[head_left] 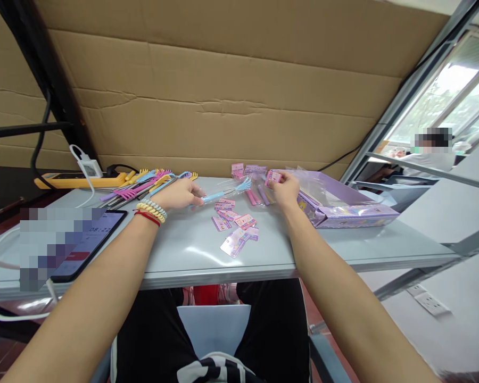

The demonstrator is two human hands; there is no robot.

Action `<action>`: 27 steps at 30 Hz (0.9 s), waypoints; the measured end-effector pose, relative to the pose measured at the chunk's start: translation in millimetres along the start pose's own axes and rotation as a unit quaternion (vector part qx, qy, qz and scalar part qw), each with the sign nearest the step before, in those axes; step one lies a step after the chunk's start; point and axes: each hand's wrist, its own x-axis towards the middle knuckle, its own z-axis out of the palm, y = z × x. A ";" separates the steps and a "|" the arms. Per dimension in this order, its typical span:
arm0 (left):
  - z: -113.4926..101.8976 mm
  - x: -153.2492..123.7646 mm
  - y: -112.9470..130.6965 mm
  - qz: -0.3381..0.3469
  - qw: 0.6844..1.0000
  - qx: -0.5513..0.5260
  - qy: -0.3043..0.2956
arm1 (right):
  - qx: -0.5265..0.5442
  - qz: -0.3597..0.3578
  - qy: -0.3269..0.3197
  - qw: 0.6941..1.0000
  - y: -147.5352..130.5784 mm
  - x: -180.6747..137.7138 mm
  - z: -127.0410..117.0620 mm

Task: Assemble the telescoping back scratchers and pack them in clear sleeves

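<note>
Left fingers point(198, 192) pinch the bagged blue item point(223, 193), presumably steadying it; right fingers point(280, 181) pinch a pink card point(270, 177); loose cards point(246, 221) lie between.

Counter point(175, 239) is finished smooth and semi-glossy, with a highlight caught on it. Matt cardboard is seen in the brown panel point(223, 74), its surface ribbed by creases. Clear, shiny plastic film is noted on the sleeve point(226, 187); smooth plastic on the charger point(91, 167). Printed cards point(233, 243) are read as glossy paper, the purple box point(355, 217) as glossy printed card. Trousers point(279, 330) are made of matt black cloth.
</note>
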 end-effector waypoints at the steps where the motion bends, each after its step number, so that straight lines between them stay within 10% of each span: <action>1: 0.3 0.5 -1.0 0.004 1.000 -0.001 -0.002 | -0.003 0.007 0.008 1.000 -1.0 -0.3 -0.5; 27: 1.2 -1.1 5.1 -0.016 1.000 -0.011 0.002 | -0.003 0.004 -0.083 0.997 -18.5 -12.9 -4.2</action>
